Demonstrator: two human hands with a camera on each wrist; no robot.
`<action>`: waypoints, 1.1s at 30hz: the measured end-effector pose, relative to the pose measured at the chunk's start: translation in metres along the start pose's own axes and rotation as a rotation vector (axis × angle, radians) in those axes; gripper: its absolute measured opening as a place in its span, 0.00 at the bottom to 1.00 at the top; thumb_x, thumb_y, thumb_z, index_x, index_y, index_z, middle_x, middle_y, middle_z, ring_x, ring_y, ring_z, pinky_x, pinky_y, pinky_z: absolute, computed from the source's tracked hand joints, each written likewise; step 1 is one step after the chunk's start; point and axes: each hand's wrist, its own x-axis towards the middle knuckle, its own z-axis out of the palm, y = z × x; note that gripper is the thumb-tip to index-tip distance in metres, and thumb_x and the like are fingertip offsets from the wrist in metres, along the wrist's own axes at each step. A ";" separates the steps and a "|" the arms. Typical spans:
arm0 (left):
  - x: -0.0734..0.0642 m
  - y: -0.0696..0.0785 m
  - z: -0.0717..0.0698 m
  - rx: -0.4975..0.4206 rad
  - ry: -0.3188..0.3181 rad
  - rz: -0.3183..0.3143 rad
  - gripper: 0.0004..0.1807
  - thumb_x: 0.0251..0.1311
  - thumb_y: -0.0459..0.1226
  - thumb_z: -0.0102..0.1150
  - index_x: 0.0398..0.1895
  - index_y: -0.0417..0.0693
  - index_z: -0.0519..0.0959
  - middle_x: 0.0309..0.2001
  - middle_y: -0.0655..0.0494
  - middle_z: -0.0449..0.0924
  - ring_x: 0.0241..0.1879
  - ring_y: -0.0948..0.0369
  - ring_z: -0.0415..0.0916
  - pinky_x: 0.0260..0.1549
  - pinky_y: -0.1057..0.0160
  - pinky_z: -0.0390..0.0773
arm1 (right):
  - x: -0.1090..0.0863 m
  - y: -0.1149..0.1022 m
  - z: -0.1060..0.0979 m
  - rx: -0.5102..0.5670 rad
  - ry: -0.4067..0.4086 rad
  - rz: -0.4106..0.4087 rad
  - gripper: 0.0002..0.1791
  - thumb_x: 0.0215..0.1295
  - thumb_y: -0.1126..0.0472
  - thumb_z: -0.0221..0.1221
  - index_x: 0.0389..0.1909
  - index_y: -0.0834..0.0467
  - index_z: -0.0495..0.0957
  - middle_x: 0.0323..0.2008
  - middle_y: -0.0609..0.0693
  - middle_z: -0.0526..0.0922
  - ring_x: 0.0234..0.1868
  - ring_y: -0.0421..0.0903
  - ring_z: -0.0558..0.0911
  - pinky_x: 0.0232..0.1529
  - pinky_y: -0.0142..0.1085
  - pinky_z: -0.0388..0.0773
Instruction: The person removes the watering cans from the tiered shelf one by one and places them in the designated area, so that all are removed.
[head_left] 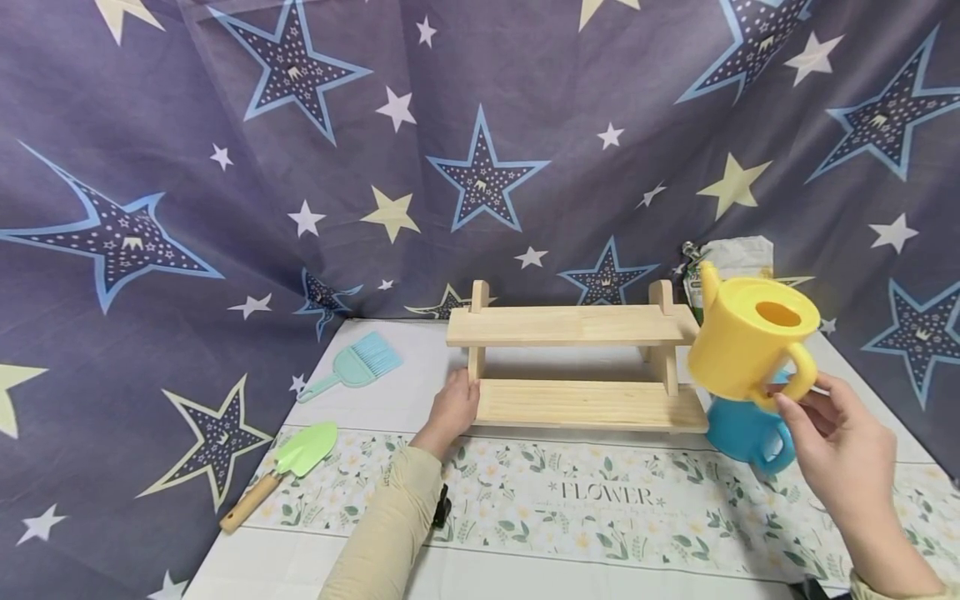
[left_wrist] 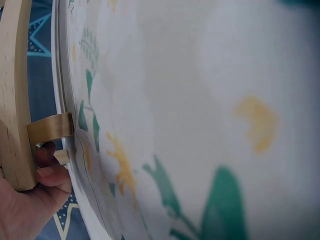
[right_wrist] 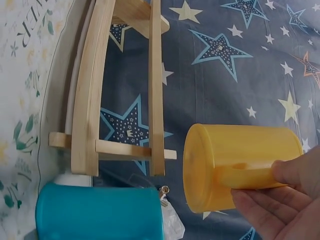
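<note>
My right hand pinches the handle of a yellow watering can, held up in the air at the right end of a two-tier wooden shelf. In the right wrist view the yellow can's base faces the shelf, with thumb and fingers around its handle. Below it on the table stands a blue watering can, partly covered by the yellow one in the head view. My left hand grips the left end of the shelf's lower board, its fingers curled under the edge in the left wrist view.
On the left of the table lie a light-blue brush with a dustpan-like handle and a green trowel with a wooden grip. Behind the yellow can stands a white and green bag. A floral cloth crosses the table; a star-patterned curtain hangs behind.
</note>
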 end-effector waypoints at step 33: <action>-0.001 0.004 -0.002 0.010 -0.032 -0.014 0.24 0.77 0.43 0.34 0.67 0.38 0.62 0.48 0.48 0.69 0.45 0.53 0.76 0.44 0.55 0.80 | 0.002 0.035 -0.033 0.012 0.081 0.029 0.21 0.68 0.73 0.56 0.62 0.65 0.70 0.47 0.32 0.77 0.40 0.13 0.69 0.44 0.09 0.65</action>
